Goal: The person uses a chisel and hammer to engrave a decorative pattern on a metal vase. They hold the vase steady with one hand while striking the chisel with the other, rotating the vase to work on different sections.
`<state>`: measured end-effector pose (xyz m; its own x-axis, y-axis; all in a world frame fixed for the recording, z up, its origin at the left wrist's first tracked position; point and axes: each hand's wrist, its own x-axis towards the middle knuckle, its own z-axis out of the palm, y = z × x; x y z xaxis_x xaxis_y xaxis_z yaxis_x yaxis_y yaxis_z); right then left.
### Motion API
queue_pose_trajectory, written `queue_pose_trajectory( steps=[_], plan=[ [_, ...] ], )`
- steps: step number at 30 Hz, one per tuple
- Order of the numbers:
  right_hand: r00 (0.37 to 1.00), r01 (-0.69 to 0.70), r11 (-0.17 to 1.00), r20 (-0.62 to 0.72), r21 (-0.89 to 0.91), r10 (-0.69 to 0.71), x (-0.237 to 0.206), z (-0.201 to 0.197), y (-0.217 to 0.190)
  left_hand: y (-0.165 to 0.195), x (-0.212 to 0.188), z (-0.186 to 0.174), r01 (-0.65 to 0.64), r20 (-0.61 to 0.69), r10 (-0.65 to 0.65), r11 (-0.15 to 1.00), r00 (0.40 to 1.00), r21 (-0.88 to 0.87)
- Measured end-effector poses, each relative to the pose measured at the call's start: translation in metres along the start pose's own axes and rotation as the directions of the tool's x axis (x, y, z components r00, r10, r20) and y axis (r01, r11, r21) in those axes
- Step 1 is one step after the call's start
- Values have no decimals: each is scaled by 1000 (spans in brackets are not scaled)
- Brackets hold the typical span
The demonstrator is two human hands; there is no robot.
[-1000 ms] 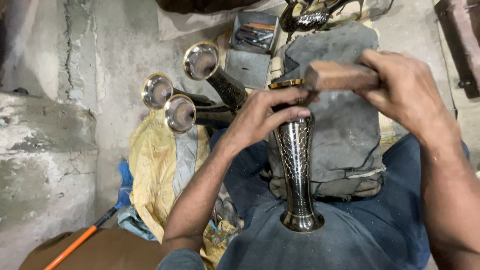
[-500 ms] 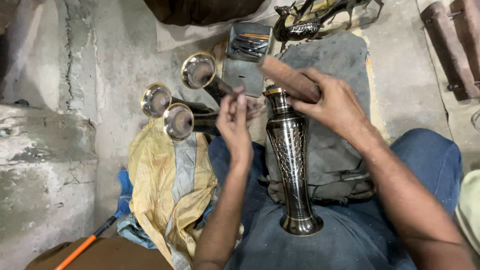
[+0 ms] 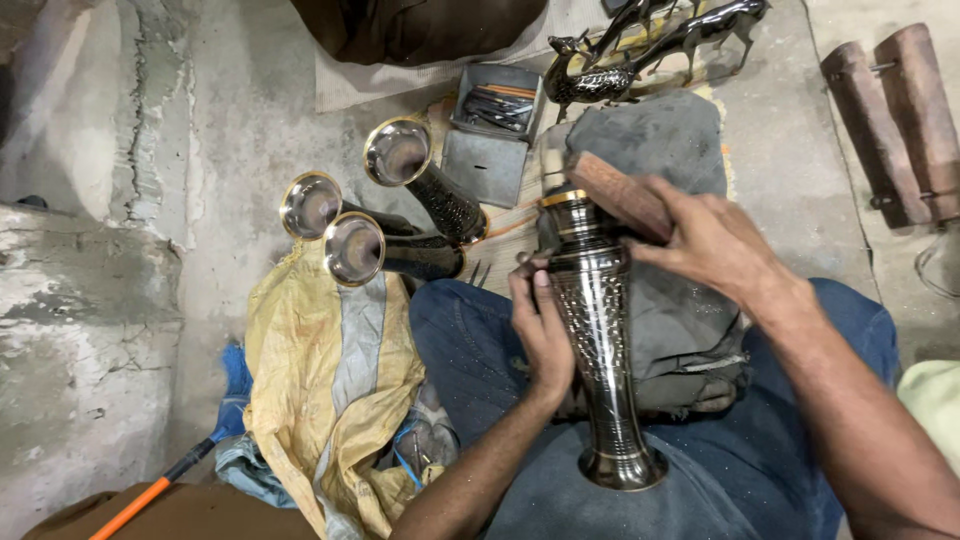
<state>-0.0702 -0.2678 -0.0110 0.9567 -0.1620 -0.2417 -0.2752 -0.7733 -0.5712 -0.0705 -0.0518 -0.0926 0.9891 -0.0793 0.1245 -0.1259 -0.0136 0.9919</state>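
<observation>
Three finished vases (image 3: 385,215) lie above a yellow cloth (image 3: 330,390), near a grey tool tin (image 3: 497,130) and deer figurines (image 3: 650,50).

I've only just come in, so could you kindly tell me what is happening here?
A person sits on the floor with a tall dark engraved metal vase standing on their lap. The left hand steadies its side, while the right hand holds a wooden block against its top. Three similar vases lie on the floor beside a yellow cloth, near an open tool box.
</observation>
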Motion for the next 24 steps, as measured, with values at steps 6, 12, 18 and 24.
queue_pose_trajectory(
  steps=[6, 12, 18, 24],
  plan=[
    [974, -212, 976, 68, -49, 215, -20, -15, 14, 5, 1, 6, 21, 98, -35, 990, 995, 140],
    [973, 59, 975, -231, 215, -8, -19, -12, 1, 19, 24, -20, 25, 120, -36, 995, 992, 92],
    [975, 58, 964, -224, 259, 1, 9, -3, -29, 57, 60, -38, -153, 291, 102, 975, 951, 159],
    [927, 309, 794, -353, 523, -128, 17, 22, -3, 92, 83, -11, 21, 561, -30, 1000, 827, 22]
  ],
)
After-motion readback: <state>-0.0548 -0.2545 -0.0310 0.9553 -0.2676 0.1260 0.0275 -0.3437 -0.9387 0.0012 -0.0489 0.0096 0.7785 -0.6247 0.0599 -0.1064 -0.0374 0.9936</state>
